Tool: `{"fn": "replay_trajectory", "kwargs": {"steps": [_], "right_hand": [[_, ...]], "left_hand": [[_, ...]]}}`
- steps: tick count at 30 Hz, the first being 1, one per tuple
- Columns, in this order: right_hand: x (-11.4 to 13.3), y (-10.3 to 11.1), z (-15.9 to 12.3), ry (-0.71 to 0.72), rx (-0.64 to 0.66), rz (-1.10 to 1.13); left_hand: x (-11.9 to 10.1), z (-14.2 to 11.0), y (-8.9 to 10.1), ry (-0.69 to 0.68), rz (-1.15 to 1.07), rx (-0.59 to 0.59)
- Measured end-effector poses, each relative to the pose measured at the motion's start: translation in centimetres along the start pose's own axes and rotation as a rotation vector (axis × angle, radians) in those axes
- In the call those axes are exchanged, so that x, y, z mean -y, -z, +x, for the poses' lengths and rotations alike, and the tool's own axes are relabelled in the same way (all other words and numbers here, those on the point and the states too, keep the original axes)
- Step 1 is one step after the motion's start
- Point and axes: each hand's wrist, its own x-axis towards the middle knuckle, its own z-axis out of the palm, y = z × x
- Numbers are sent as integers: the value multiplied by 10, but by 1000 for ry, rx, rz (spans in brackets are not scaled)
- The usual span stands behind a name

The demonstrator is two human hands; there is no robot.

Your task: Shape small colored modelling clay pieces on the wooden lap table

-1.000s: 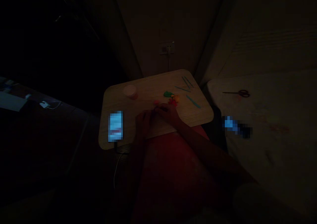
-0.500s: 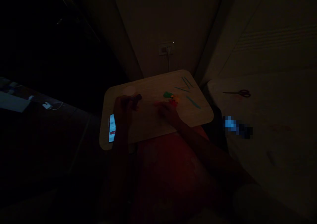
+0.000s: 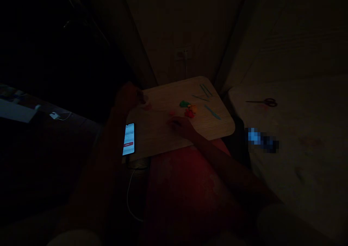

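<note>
In dim light, my left hand [image 3: 128,98] is over the far left edge of a small wooden table [image 3: 160,141]. Its fingers are too dark to show whether they hold anything. A faint pinkish patch [image 3: 147,106] lies just right of its fingertips. My right hand [image 3: 181,125] is low over the middle of the tabletop, its fingers lost in shadow. Just beyond it are a small reddish piece [image 3: 172,113] and a cluster of soft-looking lumps: a red lump [image 3: 189,113], a yellow-orange lump [image 3: 193,108] and a green lump [image 3: 184,103].
Several thin teal sticks [image 3: 200,98] and a teal knife-like tool [image 3: 212,112] lie at the table's right. A lit phone [image 3: 128,139] rests at its left, above a white cable [image 3: 127,195]. Scissors [image 3: 262,102] lie on the pale surface at right. Behind is a wall socket [image 3: 183,53].
My left hand has moved left and away from me, uncovering more of the phone and the white cable. My right hand has drawn back slightly, exposing the small reddish piece and red lump.
</note>
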Motion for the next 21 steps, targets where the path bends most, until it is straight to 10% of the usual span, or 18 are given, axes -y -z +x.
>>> {"fn": "replay_trajectory", "kwargs": {"steps": [21], "right_hand": [[0,1,0,18,19,-22]], "left_hand": [[-11,2,-7,-57,477,85]]}}
